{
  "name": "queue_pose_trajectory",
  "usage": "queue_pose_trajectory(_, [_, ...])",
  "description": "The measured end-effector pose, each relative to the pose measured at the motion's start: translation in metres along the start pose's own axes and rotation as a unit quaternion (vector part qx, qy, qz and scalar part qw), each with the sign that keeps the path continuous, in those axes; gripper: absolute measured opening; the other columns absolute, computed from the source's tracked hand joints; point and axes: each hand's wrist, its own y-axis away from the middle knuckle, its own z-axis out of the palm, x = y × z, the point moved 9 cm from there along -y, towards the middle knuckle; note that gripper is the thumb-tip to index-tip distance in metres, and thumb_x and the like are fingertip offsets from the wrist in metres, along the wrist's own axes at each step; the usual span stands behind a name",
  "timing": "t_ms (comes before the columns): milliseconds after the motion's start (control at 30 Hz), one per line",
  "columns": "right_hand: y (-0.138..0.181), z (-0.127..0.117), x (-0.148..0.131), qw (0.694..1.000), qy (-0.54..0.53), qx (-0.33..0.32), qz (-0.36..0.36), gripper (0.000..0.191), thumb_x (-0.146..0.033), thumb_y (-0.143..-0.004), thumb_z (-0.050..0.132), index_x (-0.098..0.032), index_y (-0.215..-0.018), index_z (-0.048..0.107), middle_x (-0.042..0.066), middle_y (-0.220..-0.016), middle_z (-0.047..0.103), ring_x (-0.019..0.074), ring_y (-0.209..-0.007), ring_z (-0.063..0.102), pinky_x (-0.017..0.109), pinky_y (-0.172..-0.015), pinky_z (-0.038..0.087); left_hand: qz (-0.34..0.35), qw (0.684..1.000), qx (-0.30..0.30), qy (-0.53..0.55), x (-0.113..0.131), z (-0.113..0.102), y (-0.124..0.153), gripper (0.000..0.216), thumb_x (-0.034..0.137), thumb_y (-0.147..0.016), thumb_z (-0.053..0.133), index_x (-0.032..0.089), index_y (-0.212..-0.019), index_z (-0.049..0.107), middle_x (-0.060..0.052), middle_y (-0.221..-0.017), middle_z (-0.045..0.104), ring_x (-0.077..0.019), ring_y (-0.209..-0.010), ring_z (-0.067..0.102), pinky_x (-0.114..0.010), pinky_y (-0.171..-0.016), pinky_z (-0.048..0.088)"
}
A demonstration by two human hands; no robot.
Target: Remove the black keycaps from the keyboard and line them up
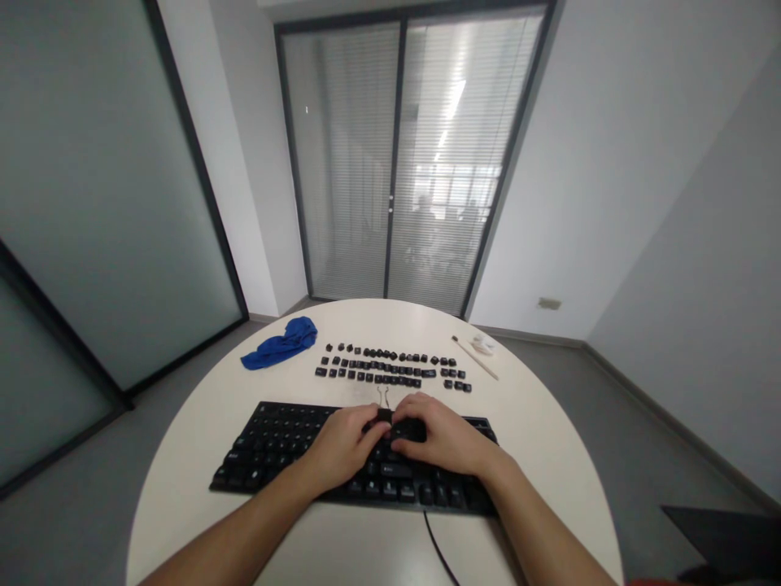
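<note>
A black keyboard (286,443) lies across the near part of the round table. Both of my hands are over its back edge, right of the middle. My left hand (347,439) is curled, its fingers and thumb closing on a small black binder clip (384,415) whose thin wire handles point away from me. Close beside it, my right hand (436,431) bends its fingers and thumb inward against the keys. Whatever lies between those fingers is dark and cannot be told from the keyboard. Beyond the hands, loose black keycaps (390,369) stand in several rows.
A crumpled blue cloth (284,343) lies at the back left of the white table (201,415). To the back right are a thin brush (476,358) with a pale handle and a small whitish item (483,343). The keyboard's cable (438,545) runs toward me.
</note>
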Motion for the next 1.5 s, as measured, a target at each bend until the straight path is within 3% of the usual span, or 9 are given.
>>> queue_pose_trajectory(200, [-0.008,0.013,0.005,0.998,0.046,0.018,0.031,0.019,-0.035,-0.076,0.075,-0.019,-0.082,0.065,0.001,-0.078,0.064,0.0166,-0.073,0.057,0.026,-0.066,0.041,0.015,0.999,0.003,0.028,0.001,-0.001,0.001,0.023,0.026,-0.093,0.050,0.017,-0.080,0.066,-0.004,-0.078,0.069,-0.0189,-0.072,0.061,-0.026,-0.067,0.042])
queue_pose_trajectory(567, [-0.008,0.015,-0.003,0.995,0.094,0.008,-0.038,0.017,-0.035,-0.085,0.067,-0.020,-0.079,0.063,0.002,-0.080,0.064,0.0166,-0.078,0.057,0.025,-0.068,0.040,0.029,0.999,0.009,0.042,0.008,-0.004,0.002,0.025,0.025,-0.093,0.050,0.017,-0.076,0.066,-0.003,-0.076,0.069,-0.0180,-0.071,0.061,-0.026,-0.068,0.043])
queue_pose_trajectory(933, [-0.007,0.016,-0.005,0.989,0.137,0.004,-0.050,0.027,-0.045,-0.091,0.056,-0.021,-0.084,0.066,0.004,-0.082,0.066,0.0180,-0.081,0.059,0.027,-0.070,0.042,0.026,0.997,0.010,0.069,0.005,-0.005,0.003,0.026,0.029,-0.093,0.049,0.019,-0.083,0.070,-0.005,-0.081,0.071,-0.0196,-0.076,0.063,-0.028,-0.074,0.047])
queue_pose_trajectory(1200, [-0.009,0.007,-0.002,0.998,-0.006,0.058,-0.018,0.023,-0.042,-0.091,0.058,-0.022,-0.094,0.068,0.001,-0.090,0.069,0.0148,-0.083,0.064,0.024,-0.076,0.046,-0.010,0.981,0.060,0.185,-0.008,-0.014,0.000,0.027,0.031,-0.093,0.049,0.016,-0.082,0.068,-0.004,-0.082,0.070,-0.0185,-0.078,0.063,-0.026,-0.072,0.049])
queue_pose_trajectory(1500, [-0.006,-0.003,0.008,0.997,-0.027,0.069,0.021,0.018,-0.031,-0.085,0.066,-0.025,-0.101,0.071,0.000,-0.090,0.071,0.0160,-0.081,0.064,0.026,-0.076,0.047,-0.047,0.966,0.071,0.245,-0.018,-0.012,-0.003,0.023,0.032,-0.091,0.055,0.015,-0.092,0.070,-0.006,-0.092,0.072,-0.0205,-0.087,0.066,-0.027,-0.074,0.052])
